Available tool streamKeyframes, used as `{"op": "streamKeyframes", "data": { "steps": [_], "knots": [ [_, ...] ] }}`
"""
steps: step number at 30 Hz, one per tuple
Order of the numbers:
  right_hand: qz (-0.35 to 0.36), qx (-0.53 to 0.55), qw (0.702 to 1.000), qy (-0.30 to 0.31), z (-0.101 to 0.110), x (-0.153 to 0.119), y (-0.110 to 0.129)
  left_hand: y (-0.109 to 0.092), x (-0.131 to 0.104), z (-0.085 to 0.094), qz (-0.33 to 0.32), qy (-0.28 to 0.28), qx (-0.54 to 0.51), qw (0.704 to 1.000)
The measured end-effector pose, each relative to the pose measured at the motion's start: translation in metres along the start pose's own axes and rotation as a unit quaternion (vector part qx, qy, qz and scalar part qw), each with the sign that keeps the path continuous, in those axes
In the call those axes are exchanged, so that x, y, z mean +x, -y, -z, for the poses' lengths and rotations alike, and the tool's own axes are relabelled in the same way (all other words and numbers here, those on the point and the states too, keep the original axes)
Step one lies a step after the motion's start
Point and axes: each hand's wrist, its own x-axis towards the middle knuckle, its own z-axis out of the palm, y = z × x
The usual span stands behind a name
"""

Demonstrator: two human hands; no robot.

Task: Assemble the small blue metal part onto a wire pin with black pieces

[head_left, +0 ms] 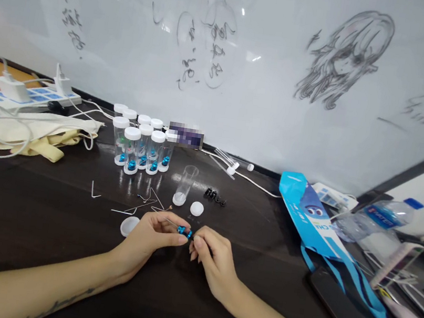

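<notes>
Quietly, from where I stood, I saw the left hand (153,231) pinching a small blue metallic part (184,232) between thumb and fingers, low over the dark table (46,224). The right hand (217,258) was at the part's other end, thumb and fingertips pressed together; whether they gripped it, I couldn't tell. Beyond the hands stood an open clear tube (185,184), with a white cap (197,209) just beside it and small black pieces (215,196) to its right. Bent wires (152,200) lay near the left hand, and capped tubes (132,151) holding blue parts stood farther back.
</notes>
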Motion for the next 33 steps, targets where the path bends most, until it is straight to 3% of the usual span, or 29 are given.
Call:
{"op": "streamKeyframes", "data": {
  "steps": [10,18,26,33],
  "knots": [
    [0.013,0.055,0.998,-0.039,-0.0039,-0.0003,-0.0008,-0.0031,0.0005,-0.0024,-0.001,-0.01,-0.005,1.0],
    [0.0,-0.01,1.0,-0.013,0.0005,0.0005,0.0026,-0.0022,0.0011,-0.0017,-0.002,-0.005,0.009,1.0],
    [0.016,0.04,0.998,-0.044,-0.0051,-0.0015,-0.0024,-0.0019,0.0027,-0.0018,-0.002,-0.008,-0.009,1.0],
    [0.007,0.008,0.999,-0.031,-0.0006,0.0002,0.0013,-0.0035,0.0005,-0.0024,-0.003,-0.007,0.003,1.0]
  ]
}}
